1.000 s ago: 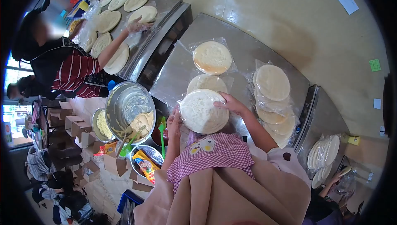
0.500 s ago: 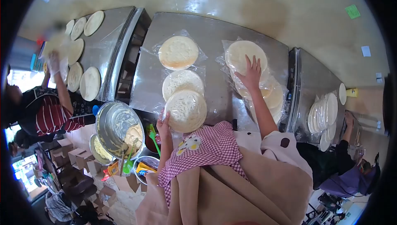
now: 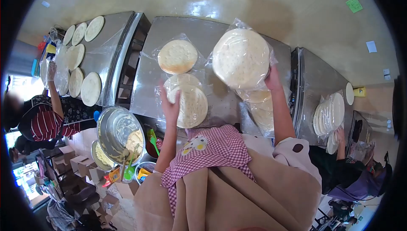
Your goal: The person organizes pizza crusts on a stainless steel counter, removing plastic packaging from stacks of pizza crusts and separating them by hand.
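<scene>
My right hand [image 3: 273,78] grips the right edge of a round pizza base [image 3: 241,58] in a clear plastic bag, lifted above the steel counter. Below it lie more bagged pizza bases [image 3: 263,112], partly covered by the raised one and my forearm. My left hand [image 3: 170,103] has its thumb and fingers apart, at the left edge of a pizza base [image 3: 193,107] near the counter's front; whether it touches is unclear. That base overlaps another one behind it. Farther back, a browned pizza base [image 3: 178,57] lies on its plastic.
A large metal bowl [image 3: 106,127] with creamy mixture and a spatula stands left of me, beside a bowl of shredded food [image 3: 101,154]. Neighbouring counters hold more bases, including a bagged stack [image 3: 328,114]. Co-workers stand at both sides.
My right hand has picked up the top bagged pizza base from the right pile and brought it leftward. My left hand has moved up and opened beside the front left base.
</scene>
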A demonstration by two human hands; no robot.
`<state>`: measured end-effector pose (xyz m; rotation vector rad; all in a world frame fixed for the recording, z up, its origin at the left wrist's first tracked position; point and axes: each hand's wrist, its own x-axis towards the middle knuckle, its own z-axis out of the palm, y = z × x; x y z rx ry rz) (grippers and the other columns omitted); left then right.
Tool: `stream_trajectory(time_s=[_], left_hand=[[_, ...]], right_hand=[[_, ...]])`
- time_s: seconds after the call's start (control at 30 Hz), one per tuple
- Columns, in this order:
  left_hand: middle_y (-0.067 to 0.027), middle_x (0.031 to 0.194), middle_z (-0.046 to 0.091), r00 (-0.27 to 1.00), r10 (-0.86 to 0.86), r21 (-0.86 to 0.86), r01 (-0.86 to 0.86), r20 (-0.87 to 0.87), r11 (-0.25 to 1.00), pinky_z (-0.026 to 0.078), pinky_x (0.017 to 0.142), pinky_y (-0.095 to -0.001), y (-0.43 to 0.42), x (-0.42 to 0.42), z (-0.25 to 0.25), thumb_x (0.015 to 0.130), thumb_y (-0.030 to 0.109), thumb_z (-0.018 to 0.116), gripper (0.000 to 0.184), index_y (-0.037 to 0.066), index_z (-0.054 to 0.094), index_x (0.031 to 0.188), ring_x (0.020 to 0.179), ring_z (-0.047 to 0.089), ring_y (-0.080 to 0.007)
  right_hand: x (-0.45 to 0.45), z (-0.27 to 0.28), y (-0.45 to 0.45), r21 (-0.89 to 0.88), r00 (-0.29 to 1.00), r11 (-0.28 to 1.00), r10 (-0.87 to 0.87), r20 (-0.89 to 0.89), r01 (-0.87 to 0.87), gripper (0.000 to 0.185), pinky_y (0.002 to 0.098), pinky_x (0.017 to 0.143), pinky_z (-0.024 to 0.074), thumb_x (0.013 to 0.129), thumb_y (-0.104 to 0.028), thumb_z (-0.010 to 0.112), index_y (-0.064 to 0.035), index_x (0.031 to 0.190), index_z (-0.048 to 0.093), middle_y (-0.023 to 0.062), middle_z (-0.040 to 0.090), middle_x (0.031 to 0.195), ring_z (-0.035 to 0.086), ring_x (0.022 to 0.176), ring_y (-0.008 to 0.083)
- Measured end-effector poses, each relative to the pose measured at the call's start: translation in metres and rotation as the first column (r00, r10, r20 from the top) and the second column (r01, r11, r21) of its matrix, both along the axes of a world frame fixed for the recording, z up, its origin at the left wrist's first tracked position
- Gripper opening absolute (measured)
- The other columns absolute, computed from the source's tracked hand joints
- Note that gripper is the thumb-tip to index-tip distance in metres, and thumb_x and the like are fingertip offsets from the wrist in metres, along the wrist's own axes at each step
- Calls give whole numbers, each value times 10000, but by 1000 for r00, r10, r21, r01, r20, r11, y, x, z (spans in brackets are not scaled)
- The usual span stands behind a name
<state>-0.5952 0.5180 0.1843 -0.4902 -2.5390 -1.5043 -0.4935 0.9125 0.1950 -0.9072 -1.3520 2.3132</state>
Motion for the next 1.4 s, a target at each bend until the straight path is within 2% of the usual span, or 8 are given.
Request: stream_trajectory(time_s=[0.07,0.13,0.4,0.57,0.83,1.1,1.3,1.4], left_hand=[[-201,1331,394,865,-321,394,159,386,905,311,1012,-371,29,2,-3,871,225,580,678,-11,205,1384,1219,407,-252],[-169,1259,478,452,-602,745,-273,658,609,373,963,-350,57,9,-3,864,213,593,601,1,307,1349,1150,474,-200],[-99,988,635,744,-251,462,-87,619,883,494,736,-258,6,24,-49,754,96,711,414,-13,551,1121,849,610,-154],[-97,971,636,754,-73,340,-206,652,917,487,727,-265,-51,35,-122,725,107,740,416,-36,565,1075,832,601,-150],[-89,1001,623,853,-170,463,-92,494,882,461,792,-269,-52,-68,-16,758,47,684,357,-19,571,1090,884,585,-142],[-193,1275,434,839,277,709,-545,469,447,408,901,-309,-150,-186,-5,821,272,656,869,-13,76,1403,1097,486,-239],[-276,1386,271,797,537,118,-583,277,804,317,997,-311,-179,-165,-93,841,275,582,795,-62,107,1381,1271,342,-308],[-240,1381,313,910,372,243,-409,184,880,325,993,-340,-151,-99,-120,834,153,585,708,13,173,1392,1248,376,-316]], right_hand=[[-5,21,-40,-212,997,977,-38,-64,23,476,292,696,482,931,-417,393,-44,1201,513,58,616,1025,591,867,156],[-7,28,-69,-185,998,981,60,-23,-63,521,278,707,486,924,-461,371,-50,1215,503,71,608,1048,594,876,149],[39,-14,-82,204,874,921,220,432,-333,446,293,684,478,886,-406,466,-88,1195,518,76,626,957,592,824,150],[74,-29,-69,820,873,515,-246,421,-250,433,310,757,451,752,-186,644,-176,1171,534,81,602,966,561,921,204],[75,-38,-56,875,863,-51,-201,464,-482,697,481,1037,244,646,-208,707,-216,1291,443,159,339,1347,276,1261,356],[64,-44,-62,867,856,-34,-184,483,-497,669,459,1043,249,653,-105,691,-231,1266,453,116,347,1347,283,1259,360],[65,-43,-64,854,844,-42,-179,505,-519,668,456,1031,268,656,-90,692,-225,1263,448,114,346,1346,290,1257,351],[64,-41,-64,866,855,0,-160,494,-500,602,458,1030,268,643,-92,698,-200,1199,494,117,368,1318,294,1249,360]])
